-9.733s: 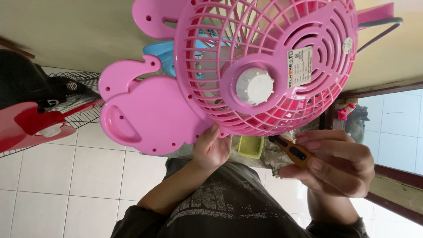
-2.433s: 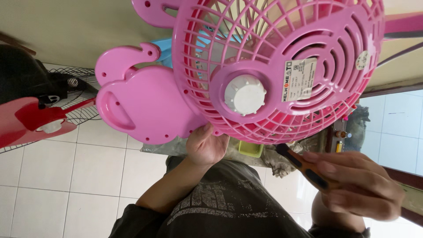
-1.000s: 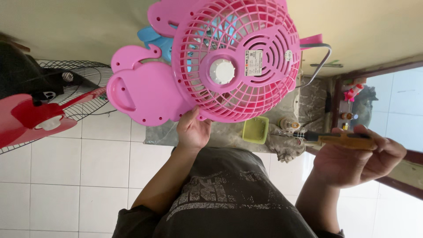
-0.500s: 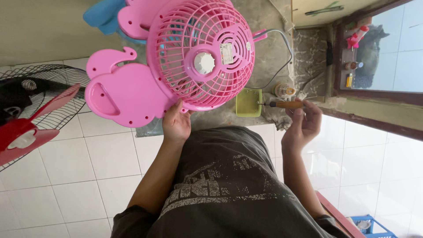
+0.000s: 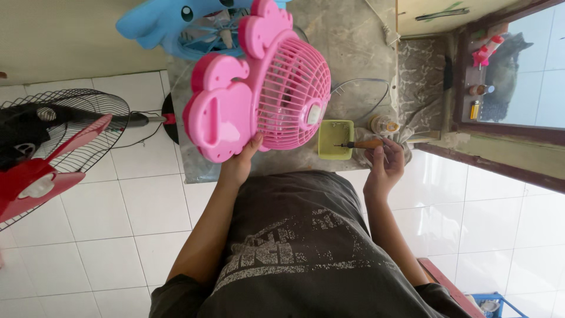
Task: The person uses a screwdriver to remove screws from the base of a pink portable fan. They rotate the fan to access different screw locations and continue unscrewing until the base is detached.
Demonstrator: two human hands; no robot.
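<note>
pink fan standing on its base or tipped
Tipped: the left hand holds the pink fan tilted over the grey mat, its base lifted.

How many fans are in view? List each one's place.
3: pink plastic fan in the left hand; blue dolphin-shaped fan behind it; red-bladed floor fan at left. Others may be hidden.

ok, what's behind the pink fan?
Behind the pink fan, held at its lower edge by the left hand, a blue fan sticks out at the top, on the grey mat. The blue fan's lower part and base are covered.
</note>
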